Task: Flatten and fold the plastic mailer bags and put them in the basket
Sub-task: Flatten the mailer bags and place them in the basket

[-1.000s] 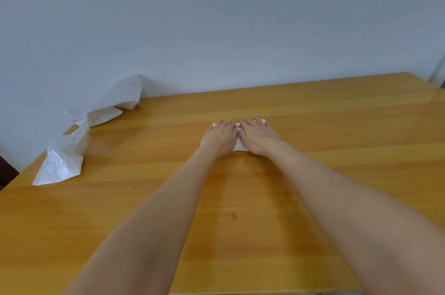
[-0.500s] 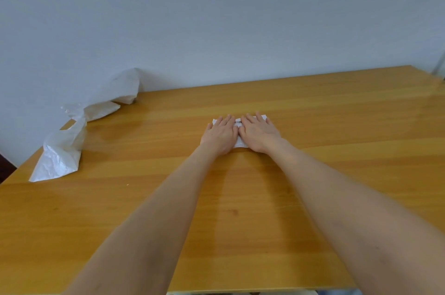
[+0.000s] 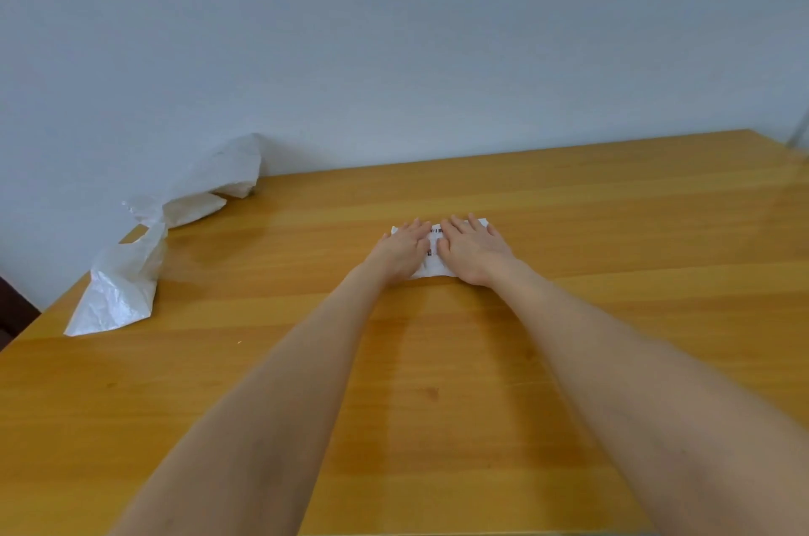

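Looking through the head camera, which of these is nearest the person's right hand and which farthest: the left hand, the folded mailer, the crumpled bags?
1. Folded mailer: directly under the right hand, pressed flat.
2. Left hand: just beside it, on the same mailer.
3. Crumpled bags: far off at the table's left edge.

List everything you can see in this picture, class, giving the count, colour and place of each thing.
Folded white plastic mailer bag: one, white with dark print, table centre, under both hands.
Crumpled white plastic mailer bags: count unclear, white, table's far-left corner by the wall.
Orange-brown wooden table: one, fills the lower picture.
Pale grey wall: one, behind the table.
Left hand: one, fingers straight, pressing the folded bag.
Right hand: one, flat beside it, pressing the same bag.
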A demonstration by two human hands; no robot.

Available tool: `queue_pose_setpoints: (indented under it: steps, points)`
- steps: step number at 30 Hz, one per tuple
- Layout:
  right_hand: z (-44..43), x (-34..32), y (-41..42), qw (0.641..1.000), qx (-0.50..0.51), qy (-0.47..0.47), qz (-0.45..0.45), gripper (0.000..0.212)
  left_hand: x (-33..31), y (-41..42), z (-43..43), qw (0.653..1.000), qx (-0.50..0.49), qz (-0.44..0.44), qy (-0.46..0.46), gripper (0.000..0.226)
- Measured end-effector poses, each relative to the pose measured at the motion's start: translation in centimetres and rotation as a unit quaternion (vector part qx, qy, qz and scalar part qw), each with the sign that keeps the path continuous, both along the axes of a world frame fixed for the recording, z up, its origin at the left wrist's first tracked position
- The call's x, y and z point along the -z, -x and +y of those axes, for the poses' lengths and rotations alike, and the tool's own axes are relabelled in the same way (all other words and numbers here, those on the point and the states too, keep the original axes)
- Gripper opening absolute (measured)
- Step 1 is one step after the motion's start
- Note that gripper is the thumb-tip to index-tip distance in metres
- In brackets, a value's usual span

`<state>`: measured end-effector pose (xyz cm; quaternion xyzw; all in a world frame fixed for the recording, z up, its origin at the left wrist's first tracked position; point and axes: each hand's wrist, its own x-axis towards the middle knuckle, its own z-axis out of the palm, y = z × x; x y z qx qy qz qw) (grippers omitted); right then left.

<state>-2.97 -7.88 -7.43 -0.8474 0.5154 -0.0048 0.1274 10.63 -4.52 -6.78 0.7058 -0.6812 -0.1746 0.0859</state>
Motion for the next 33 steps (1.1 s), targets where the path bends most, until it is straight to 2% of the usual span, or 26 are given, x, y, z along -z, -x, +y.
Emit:
queue_pose_setpoints:
  steps: [2, 3, 5, 7, 9, 12, 15, 18, 23, 33]
  points:
    - [0.2, -0.3, 0.1, 0.999, 0.021, 0.017, 0.019, 0.055, -0.3, -0.5, 0.5, 1.000, -0.005, 0.012, 0.008, 0.046]
    - [0.1, -0.7, 0.1, 0.998, 0.042, 0.041, 0.030, 0.055, -0.6, -0.6, 0.8, 0.999, -0.015, -0.008, 0.027, 0.044]
    - [0.3, -1.4, 0.2, 0.992, 0.082, 0.092, 0.035, 0.054, -1.0, -0.4, 1.8, 0.991, -0.059, -0.109, 0.057, 0.040]
    - [0.5, -1.8, 0.6, 0.989, 0.107, 0.107, 0.001, 0.051, -1.4, 0.5, 2.4, 0.965, -0.097, -0.233, 0.069, 0.043]
    - [0.8, -1.7, 1.1, 0.991, 0.093, 0.083, -0.043, 0.050, -1.5, 1.9, 3.1, 0.951, -0.106, -0.280, 0.076, 0.049]
    - [1.3, -0.7, 1.6, 0.998, 0.030, 0.019, -0.056, 0.050, -1.2, 3.0, 3.2, 0.957, -0.102, -0.253, 0.101, 0.044]
    - [1.1, -0.7, 2.0, 0.999, 0.014, 0.004, -0.042, 0.051, -1.1, 1.7, 2.6, 0.972, -0.108, -0.108, 0.176, 0.029]
    - [0.5, -1.6, 1.9, 0.998, 0.026, 0.028, -0.042, 0.047, -1.3, 0.6, 1.6, 0.982, -0.063, -0.033, 0.175, 0.036]
    - [0.4, -0.6, 0.9, 0.999, 0.038, 0.019, -0.022, 0.052, 0.2, 1.3, 0.8, 0.995, 0.015, -0.082, 0.060, 0.049]
    - [0.0, 0.6, 0.7, 0.999, 0.045, 0.009, -0.016, 0.055, 1.2, 1.5, 0.7, 0.992, 0.008, -0.124, 0.032, 0.050]
